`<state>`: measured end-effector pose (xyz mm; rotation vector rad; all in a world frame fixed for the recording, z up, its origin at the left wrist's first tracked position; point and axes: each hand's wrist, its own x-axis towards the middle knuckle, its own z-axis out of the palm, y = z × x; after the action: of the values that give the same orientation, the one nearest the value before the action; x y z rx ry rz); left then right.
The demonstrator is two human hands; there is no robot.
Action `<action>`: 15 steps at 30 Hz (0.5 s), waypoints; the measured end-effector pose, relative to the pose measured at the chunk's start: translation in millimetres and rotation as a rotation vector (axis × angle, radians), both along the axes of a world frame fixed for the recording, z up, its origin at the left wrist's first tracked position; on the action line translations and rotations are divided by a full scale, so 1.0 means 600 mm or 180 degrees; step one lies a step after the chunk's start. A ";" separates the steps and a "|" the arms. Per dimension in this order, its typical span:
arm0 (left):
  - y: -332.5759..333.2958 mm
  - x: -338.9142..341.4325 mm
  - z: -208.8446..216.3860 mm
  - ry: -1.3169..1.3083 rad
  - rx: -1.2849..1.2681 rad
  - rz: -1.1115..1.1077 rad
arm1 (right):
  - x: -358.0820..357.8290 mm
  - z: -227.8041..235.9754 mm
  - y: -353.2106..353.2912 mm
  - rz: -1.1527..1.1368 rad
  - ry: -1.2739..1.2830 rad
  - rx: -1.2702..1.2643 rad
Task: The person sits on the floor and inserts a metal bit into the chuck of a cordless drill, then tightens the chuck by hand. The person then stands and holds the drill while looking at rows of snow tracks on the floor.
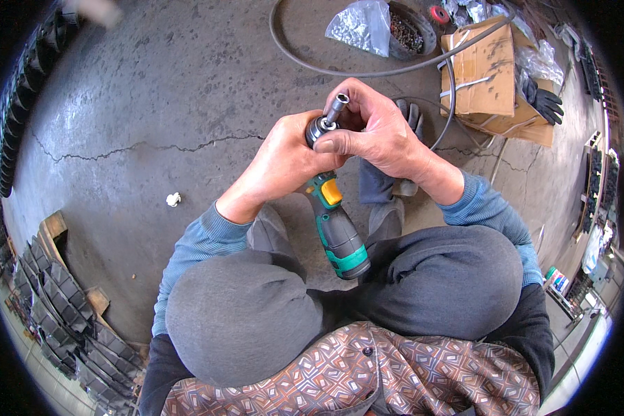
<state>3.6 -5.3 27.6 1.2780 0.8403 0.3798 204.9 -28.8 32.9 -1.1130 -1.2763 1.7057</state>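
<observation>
Between my knees hangs a green and black cordless driver (341,239) with a yellow trigger, its handle pointing down toward my lap. My left hand (288,149) is closed around the driver's head. A metal socket bit (338,105) sticks up from the round chuck (319,130). My right hand (378,132) is closed at this end, with the thumb against the chuck and the index finger curled beside the socket bit. Part of the chuck is hidden behind the fingers.
A torn cardboard box (478,76) with a dark glove (544,102) stands at the far right. Near it are a bag of small white pieces (360,28), a bucket of small dark parts (410,36) and a looped hose (367,73). Dark ribbed pieces (62,298) lie stacked at left.
</observation>
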 end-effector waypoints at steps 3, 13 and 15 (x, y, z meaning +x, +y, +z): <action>-0.001 -0.002 0.002 -0.0057 -0.0159 0.0076 | 0.007 0.011 0.006 0.0177 0.0112 -0.0037; 0.001 -0.006 -0.004 0.0010 -0.0170 0.0040 | 0.003 0.006 0.005 0.0155 0.0109 -0.0033; 0.000 -0.005 -0.004 -0.0094 -0.0226 0.0081 | 0.012 0.006 0.009 0.0350 0.0260 -0.0277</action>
<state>0.9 -5.0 25.3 1.1942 0.8387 0.3851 212.3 -23.7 36.7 -1.0279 -1.2426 1.8845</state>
